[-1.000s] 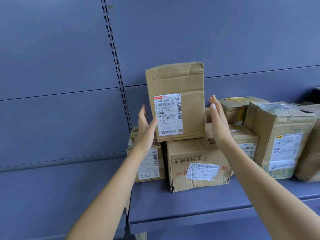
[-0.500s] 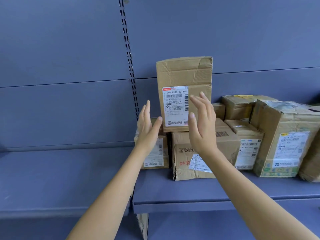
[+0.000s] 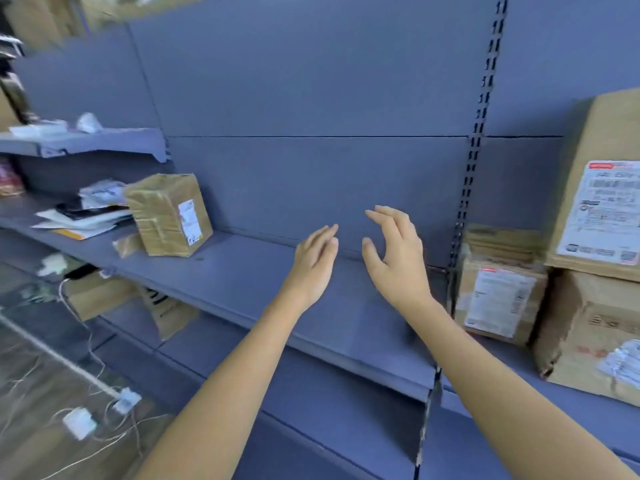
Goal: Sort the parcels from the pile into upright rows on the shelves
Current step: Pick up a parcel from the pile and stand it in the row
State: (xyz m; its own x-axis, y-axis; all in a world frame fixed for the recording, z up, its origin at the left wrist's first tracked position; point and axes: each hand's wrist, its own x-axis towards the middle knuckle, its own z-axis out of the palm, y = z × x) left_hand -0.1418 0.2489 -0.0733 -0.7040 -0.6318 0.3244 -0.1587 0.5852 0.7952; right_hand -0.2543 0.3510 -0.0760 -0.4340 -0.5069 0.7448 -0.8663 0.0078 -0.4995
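Just left of the slotted post point(image 3: 474, 168), both hands hover over the shelf point(image 3: 235, 271) holding nothing: left hand point(image 3: 313, 263) fingers straight, right hand point(image 3: 398, 258) loosely spread. Right of the post the tall parcel point(image 3: 602, 188) stands upright on a bigger box point(image 3: 588, 341), small parcel point(image 3: 498, 292) right beside the post. Taped parcel point(image 3: 169, 214) sits well left, tilted.

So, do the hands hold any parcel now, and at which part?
Nothing is held. The left hand and the right hand are both open above the blue shelf, touching no parcel.
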